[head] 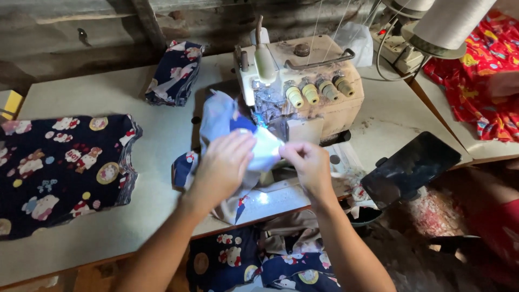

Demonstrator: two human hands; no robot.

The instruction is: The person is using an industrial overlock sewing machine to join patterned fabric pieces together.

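Note:
My left hand (pixel 224 162) and my right hand (pixel 308 165) both pinch a small piece of dark blue printed fabric (pixel 221 116), seen from its pale underside, right in front of the needle area of a beige overlock sewing machine (pixel 303 81). The machine's lamp lights the cloth between my fingers. The fabric trails back to the left of the machine and hangs down over the table's front edge. More of the same printed fabric (pixel 238 262) lies in my lap below the table.
A stack of dark blue printed pieces (pixel 59 167) lies on the white table (pixel 135 227) at left. A folded bundle (pixel 175 70) sits at the back. A black phone on a holder (pixel 411 167) stands right of the machine. Red printed cloth (pixel 481 81) covers the neighbouring table.

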